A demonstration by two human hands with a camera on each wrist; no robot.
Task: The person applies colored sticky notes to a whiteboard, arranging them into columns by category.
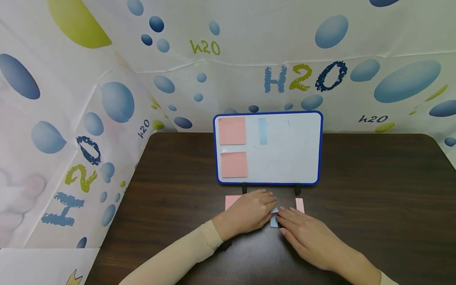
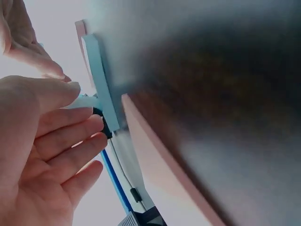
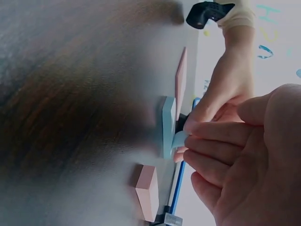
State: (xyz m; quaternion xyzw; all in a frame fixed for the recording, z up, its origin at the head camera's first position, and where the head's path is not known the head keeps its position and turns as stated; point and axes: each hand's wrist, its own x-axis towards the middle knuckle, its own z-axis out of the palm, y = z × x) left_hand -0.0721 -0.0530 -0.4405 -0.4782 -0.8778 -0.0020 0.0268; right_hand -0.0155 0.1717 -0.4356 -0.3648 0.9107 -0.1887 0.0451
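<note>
A narrow pad of blue sticky notes (image 1: 274,222) lies on the table between both hands. Its top sheet (image 3: 179,139) curls up off the pad. My left hand (image 1: 252,209) has this raised sheet between thumb and fingers, a pinch partly hidden in every view. Close beside it, my right hand (image 1: 311,239) has its fingers nearly straight, tips by the lifted sheet; they grip nothing visible. A square pink sticky-note pad (image 1: 232,201) lies partly under the left forearm's line of view. To the right is a narrow pink sticky-note pad (image 1: 300,205), beyond the right fingers.
Behind the hands, a blue-framed whiteboard (image 1: 285,158) stands on black feet. Two square pink notes (image 1: 232,131) are stuck down its left side, with a blue strip note (image 1: 263,131) to their right. A patterned cloth (image 1: 242,47) hangs behind the dark table (image 1: 374,182).
</note>
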